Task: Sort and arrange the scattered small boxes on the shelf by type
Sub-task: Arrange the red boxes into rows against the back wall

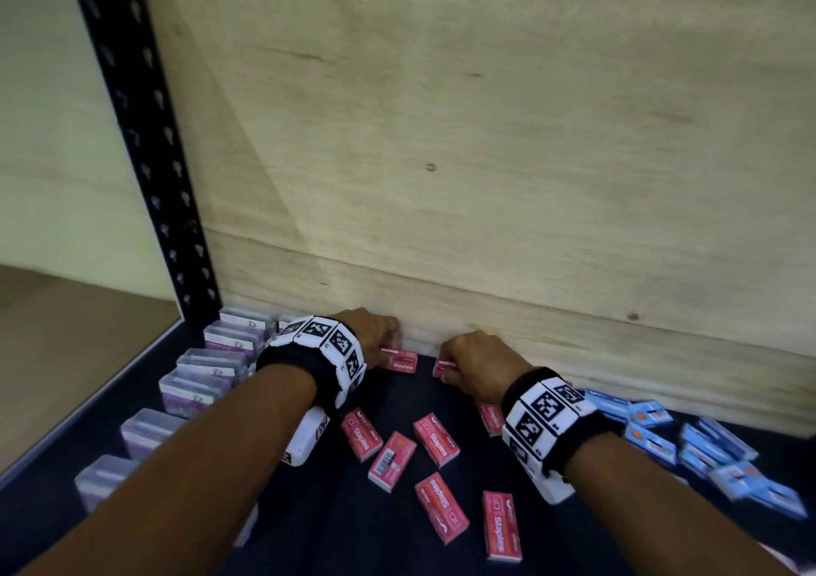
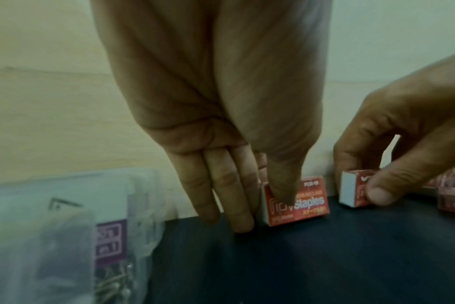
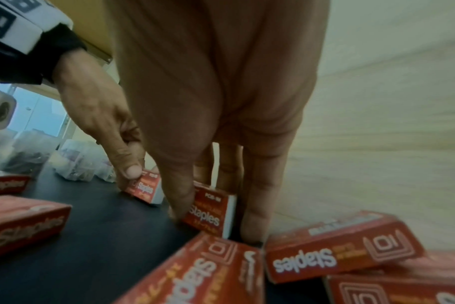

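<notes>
- Step in hand: starting the red row. The left hand [image 1: 375, 332] pinches one small red cardboard staples box [image 1: 399, 360] at the dark shelf's [image 1: 397, 527] back edge; the right hand [image 1: 474, 365] pinches a second red staples box [image 1: 443, 365] just beside it.
- Next, probably: butt the two together against the pale wooden back panel [image 1: 485, 133], then fetch the scattered red boxes [image 1: 435, 439].

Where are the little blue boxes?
In the head view, the small blue cardboard boxes lie jumbled on the right of the dark shelf, beside the pale wooden back board, past the right hand.
</notes>
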Demonstrator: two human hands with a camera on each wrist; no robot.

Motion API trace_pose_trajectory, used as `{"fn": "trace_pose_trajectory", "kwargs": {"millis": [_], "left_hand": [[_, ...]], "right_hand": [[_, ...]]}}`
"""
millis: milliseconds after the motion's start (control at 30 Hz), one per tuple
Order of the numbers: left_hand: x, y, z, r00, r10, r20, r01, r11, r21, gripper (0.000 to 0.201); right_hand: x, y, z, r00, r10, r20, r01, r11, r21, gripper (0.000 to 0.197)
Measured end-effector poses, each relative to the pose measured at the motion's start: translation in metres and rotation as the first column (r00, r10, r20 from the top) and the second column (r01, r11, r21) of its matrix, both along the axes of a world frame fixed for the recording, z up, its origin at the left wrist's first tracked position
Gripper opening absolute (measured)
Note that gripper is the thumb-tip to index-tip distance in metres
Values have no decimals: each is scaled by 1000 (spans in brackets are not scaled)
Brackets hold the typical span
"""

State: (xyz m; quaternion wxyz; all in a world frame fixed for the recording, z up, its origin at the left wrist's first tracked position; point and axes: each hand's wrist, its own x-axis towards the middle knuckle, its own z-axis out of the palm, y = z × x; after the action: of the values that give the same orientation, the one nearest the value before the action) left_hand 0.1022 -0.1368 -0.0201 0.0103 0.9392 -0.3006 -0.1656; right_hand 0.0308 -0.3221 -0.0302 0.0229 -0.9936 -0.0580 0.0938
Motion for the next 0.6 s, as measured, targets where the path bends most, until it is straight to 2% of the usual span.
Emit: {"fn": "trace_pose_trajectory", "kwargs": {"millis": [267, 467, 600], "left_hand": [[-6, -21, 2, 998, -49, 50, 44, 994, 96, 54], [-8, -30, -3, 992, -25, 123, 12, 994, 109, 44], [-10, -33, -4, 992, -13, 125, -2, 993, 116, 45]], "right_hand": [[1, 0, 2, 999, -33, 0, 33, 998, -46, 29], [-2, -10, 3, 996, -81, 24, 82, 996, -45, 32], [-2, -10, 1, 996, -86, 37, 87, 995, -38, 31]]}}
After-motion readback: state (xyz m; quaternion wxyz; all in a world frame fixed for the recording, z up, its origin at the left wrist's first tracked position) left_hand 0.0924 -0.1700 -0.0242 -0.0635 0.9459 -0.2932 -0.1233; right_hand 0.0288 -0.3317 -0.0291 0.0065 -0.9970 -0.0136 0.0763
